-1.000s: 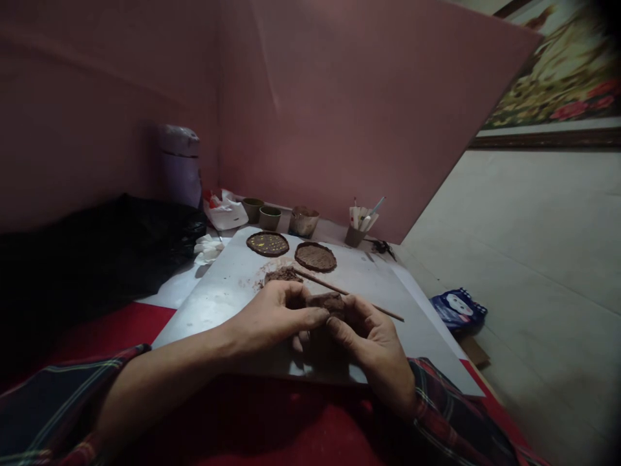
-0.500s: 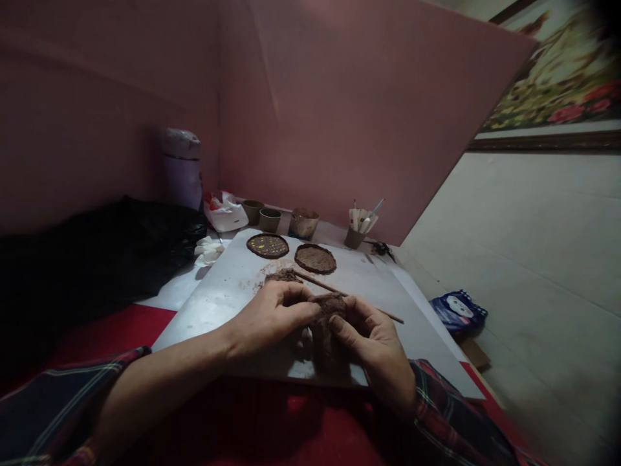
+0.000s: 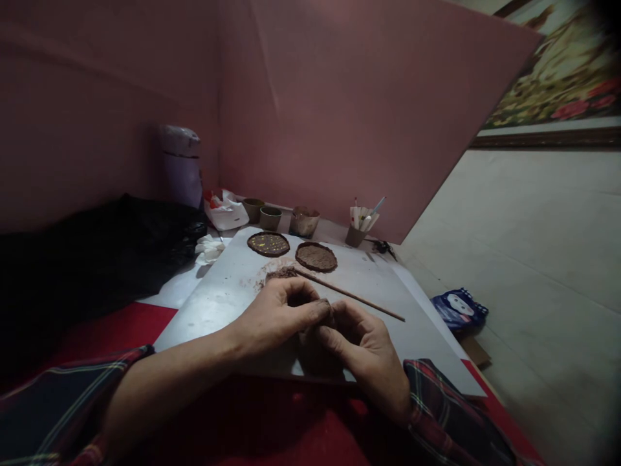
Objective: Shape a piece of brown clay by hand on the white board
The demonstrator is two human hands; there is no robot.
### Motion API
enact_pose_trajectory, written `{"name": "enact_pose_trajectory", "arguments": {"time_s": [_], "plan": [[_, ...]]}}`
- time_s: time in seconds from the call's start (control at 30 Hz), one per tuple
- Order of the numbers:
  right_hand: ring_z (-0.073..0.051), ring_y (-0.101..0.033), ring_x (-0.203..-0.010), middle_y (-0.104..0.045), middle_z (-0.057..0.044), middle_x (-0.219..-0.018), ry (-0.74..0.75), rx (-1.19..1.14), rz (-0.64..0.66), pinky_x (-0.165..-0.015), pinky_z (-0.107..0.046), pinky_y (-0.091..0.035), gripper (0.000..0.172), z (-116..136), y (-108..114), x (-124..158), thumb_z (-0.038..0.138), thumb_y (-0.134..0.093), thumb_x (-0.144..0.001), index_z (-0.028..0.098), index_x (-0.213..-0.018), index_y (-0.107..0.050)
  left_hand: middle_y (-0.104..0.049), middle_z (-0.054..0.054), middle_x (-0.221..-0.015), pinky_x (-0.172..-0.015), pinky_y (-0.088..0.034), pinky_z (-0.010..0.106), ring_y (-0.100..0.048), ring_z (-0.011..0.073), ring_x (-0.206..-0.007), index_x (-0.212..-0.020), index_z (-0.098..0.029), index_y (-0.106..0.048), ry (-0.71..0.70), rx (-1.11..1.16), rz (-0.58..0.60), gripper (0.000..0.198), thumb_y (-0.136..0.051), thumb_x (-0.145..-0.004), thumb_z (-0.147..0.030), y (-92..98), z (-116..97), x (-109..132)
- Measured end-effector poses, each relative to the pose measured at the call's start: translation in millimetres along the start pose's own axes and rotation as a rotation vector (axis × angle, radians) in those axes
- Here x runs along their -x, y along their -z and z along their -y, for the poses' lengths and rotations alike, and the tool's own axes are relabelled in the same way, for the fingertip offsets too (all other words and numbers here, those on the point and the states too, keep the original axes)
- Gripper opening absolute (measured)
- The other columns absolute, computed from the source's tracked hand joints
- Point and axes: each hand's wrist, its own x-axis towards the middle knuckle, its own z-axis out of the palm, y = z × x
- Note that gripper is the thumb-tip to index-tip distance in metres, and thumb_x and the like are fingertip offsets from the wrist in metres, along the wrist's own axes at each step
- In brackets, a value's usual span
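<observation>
Close together above the board's near edge, my left hand (image 3: 276,312) and my right hand (image 3: 369,349) pinch a lump of brown clay (image 3: 330,318) between thumbs and fingers. Most of the lump is hidden by the fingers and in shadow. Just beyond my left hand lies a heap of brown clay crumbs (image 3: 282,273). A thin wooden stick (image 3: 356,298) runs from that heap toward the right. Farther back are two flat brown clay discs with raised rims: one with yellow specks (image 3: 268,244), the other plain and rough (image 3: 316,257).
The white board (image 3: 213,317) rests on a red surface (image 3: 140,327). Along the back stand cups (image 3: 270,219), a stained clear bowl (image 3: 304,223) and a holder of pens (image 3: 356,236). A black plastic bag (image 3: 107,252) is at left, a blue packet (image 3: 459,309) at right.
The clay lump, plainly visible between the hands before, is now mostly covered by the fingers. My right hand has moved slightly left, and both thumbs have come nearer each other.
</observation>
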Motion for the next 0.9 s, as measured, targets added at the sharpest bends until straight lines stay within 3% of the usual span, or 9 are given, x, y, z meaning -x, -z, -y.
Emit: {"name": "enact_pose_trajectory", "arguments": {"time_s": [0.17,0.3,0.9], "plan": [[-0.013,-0.056,-0.071,-0.063,-0.001,-0.076,0.002,0.024,0.001,-0.064,-0.024,-0.045,0.027,-1.3,0.9,1.2,0.041,-0.069,-0.079,0.016,-0.081,-0.06,-0.061,0.001,-0.063,-0.054,-0.042,0.022,-0.054,0.0112,-0.058,-0.07,-0.013,-0.063,0.042,-0.022,-0.008,0.018,-0.064,-0.072,-0.03,0.4,-5.3,1.2],[-0.013,-0.056,-0.068,-0.063,-0.001,-0.074,0.007,0.026,-0.01,-0.062,-0.024,-0.045,0.027,0.1,0.5,1.8,0.042,-0.069,-0.078,0.016,-0.081,-0.061,-0.065,0.003,-0.069,-0.059,-0.045,0.023,-0.058,0.0135,-0.065,-0.073,-0.013,-0.066,-0.001,-0.081,-0.003,0.018,-0.061,-0.074,-0.031,2.7,-9.3,2.7],[-0.013,-0.056,-0.069,-0.063,-0.001,-0.074,0.004,0.036,-0.004,-0.063,-0.024,-0.045,0.028,0.8,0.3,1.9,0.043,-0.069,-0.077,0.016,-0.08,-0.062,-0.06,0.001,-0.063,-0.054,-0.042,0.022,-0.054,0.0113,-0.058,-0.069,-0.012,-0.062,0.027,-0.033,-0.005,0.018,-0.063,-0.074,-0.03,0.4,-6.2,2.5]]}}
